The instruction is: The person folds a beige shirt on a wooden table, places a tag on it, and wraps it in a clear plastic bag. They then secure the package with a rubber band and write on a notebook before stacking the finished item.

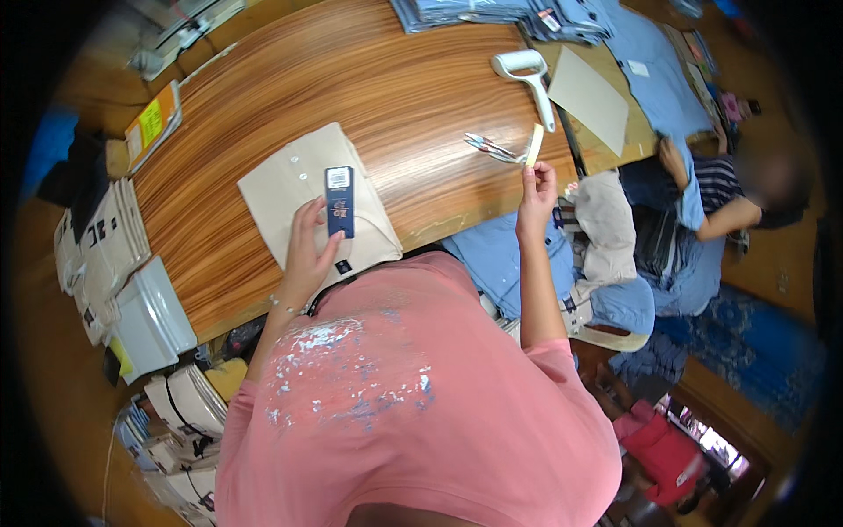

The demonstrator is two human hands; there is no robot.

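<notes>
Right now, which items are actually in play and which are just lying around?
In play:
left hand on dark blue hang tag
folded beige shirt
right hand pinching pale strip

Lying about:
scissors
white lint roller
cardboard sheet
blue shirt stack

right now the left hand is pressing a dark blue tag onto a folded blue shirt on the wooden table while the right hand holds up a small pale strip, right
Not quite: the shirt under the tag is beige, not blue. The head view shows the left hand at the dark blue tag on it, on the wooden table, while the right hand holds up a small pale strip.
</notes>
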